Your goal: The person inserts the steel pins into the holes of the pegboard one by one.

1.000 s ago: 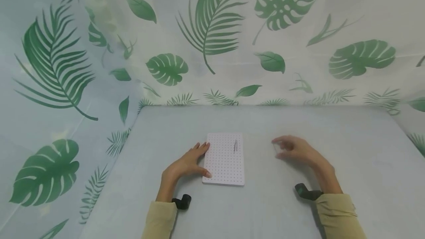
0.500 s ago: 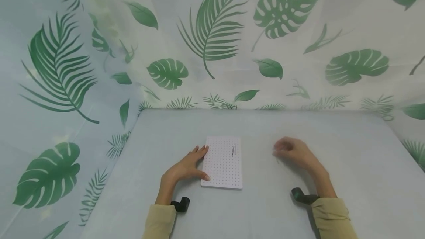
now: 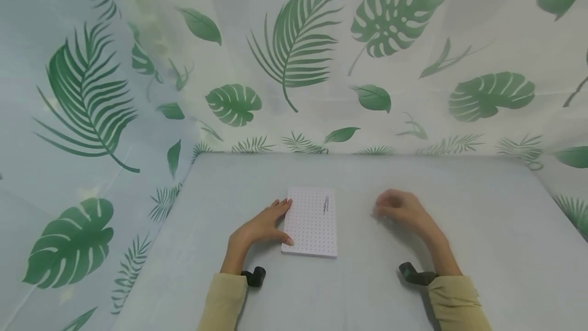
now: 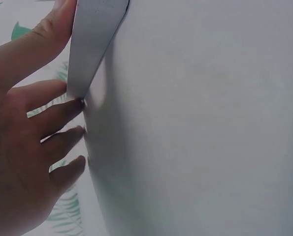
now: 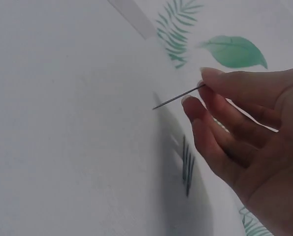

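A white board with a grid of small holes [image 3: 310, 223] lies flat on the table. My left hand [image 3: 261, 226] rests at its left edge with the fingers spread, thumb over the near corner and fingertips by the far part. In the left wrist view, the fingers [image 4: 62, 114] reach to the board's side wall [image 4: 94, 46]. To the board's right, my right hand [image 3: 400, 209] pinches a thin dark metal pin [image 5: 178, 97] between thumb and fingertips, its free end pointing away. Several similar pins [image 5: 187, 169] lie beneath this hand. A few thin pins [image 3: 326, 205] also lie on the board's upper right.
The pale table [image 3: 367, 290] ends at a white curtain printed with green leaves [image 3: 303, 60], which rises at the back and sides. Each wrist carries a small black camera, the left one [image 3: 255, 276] and the right one [image 3: 415, 274].
My right hand has drawn its fingers together and turned slightly, staying to the right of the board with a pin. The left hand keeps its place on the board. The head view has shifted a little.
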A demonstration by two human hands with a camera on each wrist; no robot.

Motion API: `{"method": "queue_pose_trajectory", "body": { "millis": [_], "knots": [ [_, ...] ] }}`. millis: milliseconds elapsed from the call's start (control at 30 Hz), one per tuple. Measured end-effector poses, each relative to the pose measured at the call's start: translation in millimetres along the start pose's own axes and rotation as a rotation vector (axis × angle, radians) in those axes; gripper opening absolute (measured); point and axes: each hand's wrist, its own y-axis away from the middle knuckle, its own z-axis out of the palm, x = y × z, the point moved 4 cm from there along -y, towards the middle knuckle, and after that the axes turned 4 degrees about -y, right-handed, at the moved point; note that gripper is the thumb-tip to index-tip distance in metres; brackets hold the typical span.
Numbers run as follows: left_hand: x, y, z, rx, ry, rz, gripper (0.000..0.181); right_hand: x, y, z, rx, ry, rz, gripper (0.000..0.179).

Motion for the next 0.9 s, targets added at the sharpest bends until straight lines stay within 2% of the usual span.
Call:
{"method": "queue_pose_trajectory", "body": {
  "millis": [200, 433, 733, 900],
  "knots": [
    [3.0, -5.8, -4.3, -0.008, -0.017, 0.004, 0.108, -13, -5.9, 10, 0.036, -0.045, -0.098, 0.020],
    [3.8, -13.4, 1.2, -0.024, 0.011, 0.003, 0.109, -20, -8.0, 13, 0.073, -0.094, -0.157, 0.014],
    [3.1, -12.5, 2.0, -0.020, 0.016, -0.031, 0.108, -41, -12.8, 31, 0.021, -0.244, -0.206, 0.017],
    [3.4, -10.7, 1.7, -0.017, 0.037, -0.042, 0.107, -50, -19.3, 44, 0.009, -0.265, -0.210, 0.016]
  ]
}}
